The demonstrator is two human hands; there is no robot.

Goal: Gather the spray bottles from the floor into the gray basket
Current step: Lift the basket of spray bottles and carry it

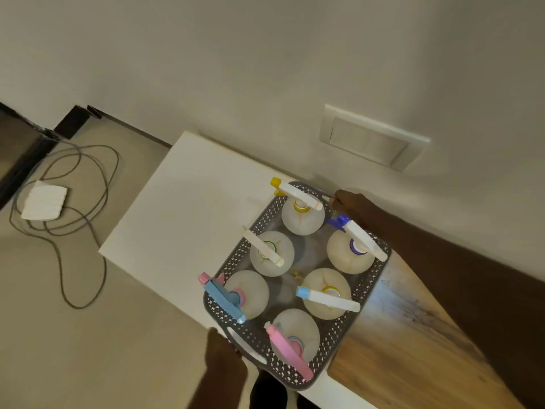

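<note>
The left hand (224, 354), at the lower middle of the frame, is closed around the near handle of the gray basket (352, 329), and the right hand (349, 203), at the right of the centre, grips the far rim or handle, its fingers curled over the edge. I judge that the two hands hold opposite ends because the basket is full and a grip at one end only would tip it. The basket is at the middle of the frame, over a white surface (188, 208) that continues into a wooden top (413, 335) at the lower right; whether it rests there or is just above it, I cannot tell. Inside stand six spray bottles (303, 221), upright in two rows and close together, so they support each other and do not fall. Their trigger heads, in yellow, purple, blue and pink, point outward over the rim, probably because there is no room for them inside. No bottle is visible on the floor (88, 349), so the gathering seems finished. At the upper left of the frame a cable (63, 262) lies in loops around a white adapter (44, 203).
</note>
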